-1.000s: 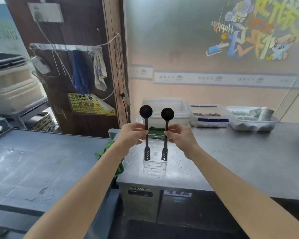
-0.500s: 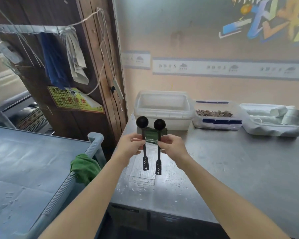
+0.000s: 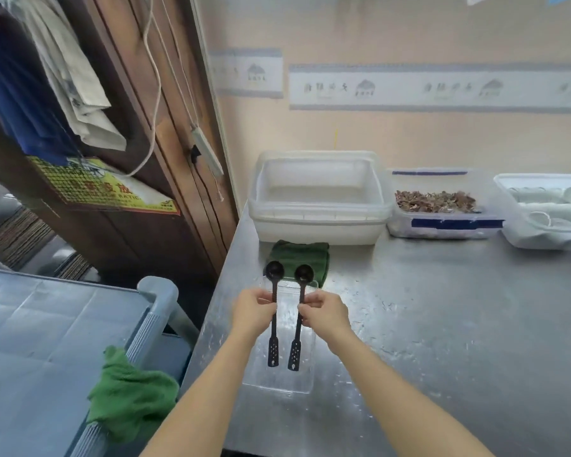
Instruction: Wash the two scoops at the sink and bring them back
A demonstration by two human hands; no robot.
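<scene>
Two black long-handled scoops are held side by side over a clear shallow tray (image 3: pixel 279 379) on the steel counter (image 3: pixel 442 324). My left hand (image 3: pixel 253 313) pinches the shaft of the left scoop (image 3: pixel 273 324). My right hand (image 3: pixel 327 313) pinches the shaft of the right scoop (image 3: pixel 298 328). Both bowls point away from me, close to a folded green cloth (image 3: pixel 299 257). The perforated handle ends hang just above the tray. The counter around the tray is wet with droplets.
Behind the cloth stands an empty white tub (image 3: pixel 318 196); to its right are a box of brown bits (image 3: pixel 442 206) and a white tray of cups (image 3: pixel 548 209). A grey cart (image 3: pixel 47 341) with a green rag (image 3: pixel 132 395) stands left. A wooden door (image 3: pixel 139 127) is beyond.
I have stepped closer and both hands have lowered the scoops from upright in the air to lying low over the clear tray. The view has tilted downward.
</scene>
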